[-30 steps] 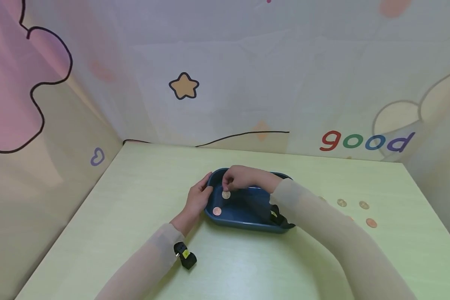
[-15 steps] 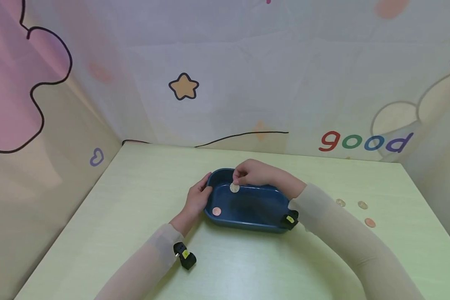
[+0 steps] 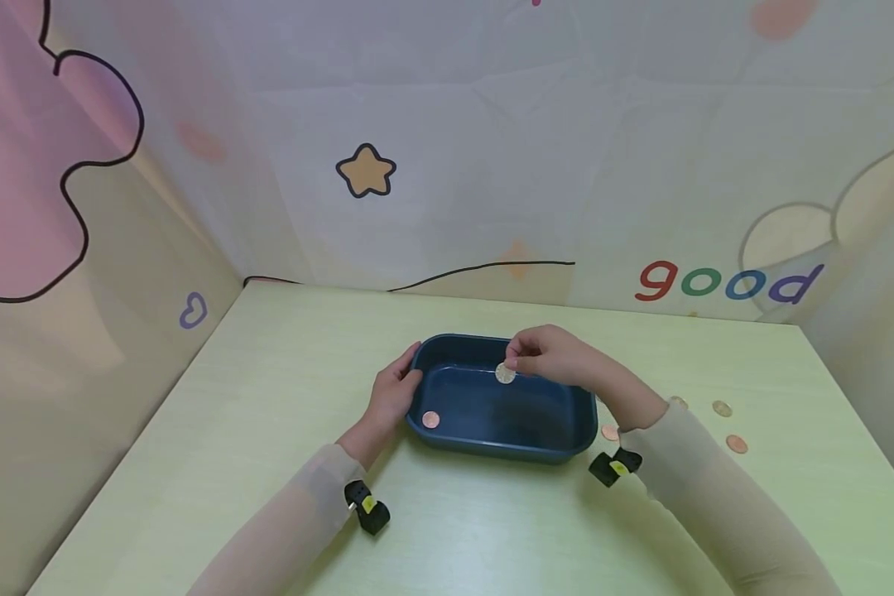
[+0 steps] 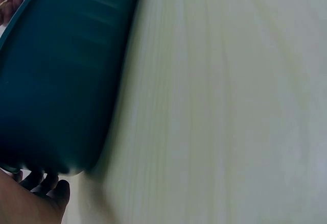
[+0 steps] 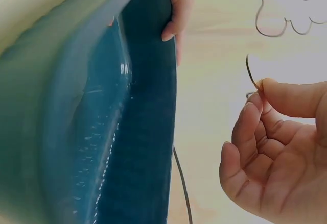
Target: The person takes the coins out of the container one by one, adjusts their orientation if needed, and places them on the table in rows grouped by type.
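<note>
A dark blue tray (image 3: 484, 449) rests on the table. My left hand (image 3: 393, 396) grips its left end, thumb over the rim and fingers along the outside; the left wrist view shows those fingertips (image 4: 60, 191) against the tray's end. Over the tray's far right part, my right hand (image 3: 555, 358) pinches a gold-coloured coin (image 3: 505, 374) between thumb and fingers. The right wrist view has this hand (image 5: 276, 152) beyond the tray's rim, its other fingers loosely curled. A copper-coloured coin (image 3: 431, 420) lies inside the tray's near left corner.
Right of the tray, several loose coins lie on the table: a copper one (image 3: 609, 432) by the tray's end, another copper one (image 3: 737, 444), a gold one (image 3: 723, 408) and one partly behind the right sleeve (image 3: 715, 488). A printed cloth wall (image 3: 454, 207) borders the back.
My right hand has moved rightward across the tray, carrying the gold-coloured coin. The left hand, the tray and the copper coin in it have stayed in place.
</note>
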The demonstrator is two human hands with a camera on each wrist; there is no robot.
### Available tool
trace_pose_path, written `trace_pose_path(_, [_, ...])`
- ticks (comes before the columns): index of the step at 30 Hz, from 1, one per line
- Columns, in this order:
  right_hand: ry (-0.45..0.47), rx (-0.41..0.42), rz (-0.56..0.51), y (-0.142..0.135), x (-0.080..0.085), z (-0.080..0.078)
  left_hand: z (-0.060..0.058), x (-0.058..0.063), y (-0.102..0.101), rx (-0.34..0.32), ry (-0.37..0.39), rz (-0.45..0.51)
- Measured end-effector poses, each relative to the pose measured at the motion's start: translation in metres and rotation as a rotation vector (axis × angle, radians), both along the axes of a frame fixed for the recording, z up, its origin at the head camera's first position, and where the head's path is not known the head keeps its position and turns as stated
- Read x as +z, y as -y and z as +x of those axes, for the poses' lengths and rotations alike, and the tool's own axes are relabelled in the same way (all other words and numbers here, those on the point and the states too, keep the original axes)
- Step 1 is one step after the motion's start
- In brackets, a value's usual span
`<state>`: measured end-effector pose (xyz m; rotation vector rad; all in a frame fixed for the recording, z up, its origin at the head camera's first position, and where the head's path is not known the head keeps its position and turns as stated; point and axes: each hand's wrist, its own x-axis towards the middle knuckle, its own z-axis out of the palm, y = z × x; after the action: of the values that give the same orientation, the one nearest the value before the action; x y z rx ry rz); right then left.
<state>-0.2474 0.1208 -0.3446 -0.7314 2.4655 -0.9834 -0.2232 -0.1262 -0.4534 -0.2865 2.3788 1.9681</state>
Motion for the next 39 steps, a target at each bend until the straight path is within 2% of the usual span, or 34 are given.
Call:
trace_pose_path(7, [0.012,-0.099,-0.033,-0.018,-0.005,0.016,0.0,0.0,-0.001,0.006,0.016,-0.008])
trace_pose_path(17, [-0.009,-0.169,-0.054,-0.04,-0.022,0.029,0.0,-0.003,-0.002,0.004,0.012,-0.004])
trace_pose_path(25, [0.022,-0.224,-0.097,-0.066,-0.026,0.041,-0.001,-0.002,-0.001,0.004,0.014,0.003])
trace_pose_path(39, [0.025,-0.336,-0.068,-0.108,-0.03,0.05,0.0,-0.001,0.0,0.005,0.013,0.009])
